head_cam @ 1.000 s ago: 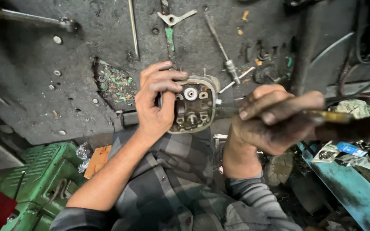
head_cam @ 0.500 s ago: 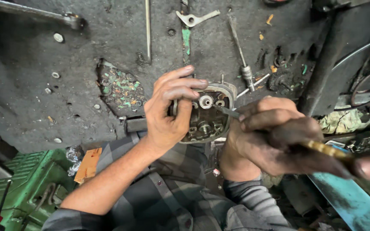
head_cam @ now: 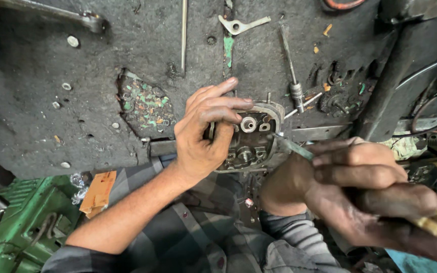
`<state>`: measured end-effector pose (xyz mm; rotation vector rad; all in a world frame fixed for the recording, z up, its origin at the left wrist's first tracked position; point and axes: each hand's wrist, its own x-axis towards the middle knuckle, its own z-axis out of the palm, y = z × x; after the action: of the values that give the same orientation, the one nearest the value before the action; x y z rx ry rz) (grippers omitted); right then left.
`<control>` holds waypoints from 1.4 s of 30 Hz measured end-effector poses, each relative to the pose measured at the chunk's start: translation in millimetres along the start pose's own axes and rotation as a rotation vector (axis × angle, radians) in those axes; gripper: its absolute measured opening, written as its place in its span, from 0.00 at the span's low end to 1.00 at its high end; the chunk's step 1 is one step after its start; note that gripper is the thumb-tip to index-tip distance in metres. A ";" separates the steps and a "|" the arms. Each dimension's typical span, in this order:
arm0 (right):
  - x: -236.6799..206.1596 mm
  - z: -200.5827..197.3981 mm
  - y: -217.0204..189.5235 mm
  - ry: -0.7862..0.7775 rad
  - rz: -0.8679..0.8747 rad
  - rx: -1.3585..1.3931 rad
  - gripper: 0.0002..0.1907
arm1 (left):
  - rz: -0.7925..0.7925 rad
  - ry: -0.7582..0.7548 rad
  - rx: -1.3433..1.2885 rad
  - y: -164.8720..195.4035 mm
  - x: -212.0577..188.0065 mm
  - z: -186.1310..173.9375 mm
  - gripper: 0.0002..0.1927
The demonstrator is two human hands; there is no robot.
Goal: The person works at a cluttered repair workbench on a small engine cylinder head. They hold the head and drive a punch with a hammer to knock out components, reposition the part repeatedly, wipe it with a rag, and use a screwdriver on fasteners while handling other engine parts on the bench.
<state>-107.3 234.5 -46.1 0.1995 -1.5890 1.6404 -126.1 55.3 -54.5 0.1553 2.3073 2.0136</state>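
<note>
Since the earlier frames, the housing (head_cam: 249, 144) has been brought lower against the bench edge and the right hand (head_cam: 350, 187) has been drawn nearer the camera.

Housing: a grimy cast metal part with bores and a round bush, held at the front edge of the bench (head_cam: 51, 126). It is gripped by the left hand (head_cam: 203, 136), fingers curled over its top and left side.

Right hand: closed around a screwdriver (head_cam: 292, 146), whose tip is set at the housing's right edge. Only the handle end shows, lower right.

Surroundings: a socket driver (head_cam: 294, 91), a flat lever (head_cam: 238, 24), a rod (head_cam: 183, 35) and loose washers (head_cam: 67, 87) lie on the bench; a recess of small green bits (head_cam: 145, 103) sits just left of the hand.

Risks, as judged:
- The tip could slip off the oily edge toward the left fingers, if pressed hard.
- The housing, unclamped, could twist or drop off the edge.
- Small parts could be lost in the bench clutter.
</note>
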 end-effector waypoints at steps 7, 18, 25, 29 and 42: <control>-0.5 -3.8 10.3 -0.057 0.067 0.128 0.30 | 0.002 0.008 0.008 -0.4 -0.1 0.9 0.10; 3.5 -8.5 2.8 -0.031 0.030 0.047 0.26 | -0.021 0.003 0.009 0.0 -1.2 1.5 0.10; -1.2 -20.5 4.9 0.009 0.006 -0.041 0.24 | -0.008 0.011 0.020 0.8 0.0 2.4 0.10; -5.6 -24.5 2.0 -0.045 -0.023 -0.163 0.24 | -0.017 0.002 0.014 -0.6 -0.1 1.8 0.10; 2.1 -48.9 5.7 -0.022 -0.060 -0.194 0.29 | -0.039 0.010 0.024 -0.8 -1.6 2.0 0.10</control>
<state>-91.9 279.6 -58.4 0.1623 -1.7306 1.4324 -124.3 57.0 -55.6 0.1011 2.3218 1.9736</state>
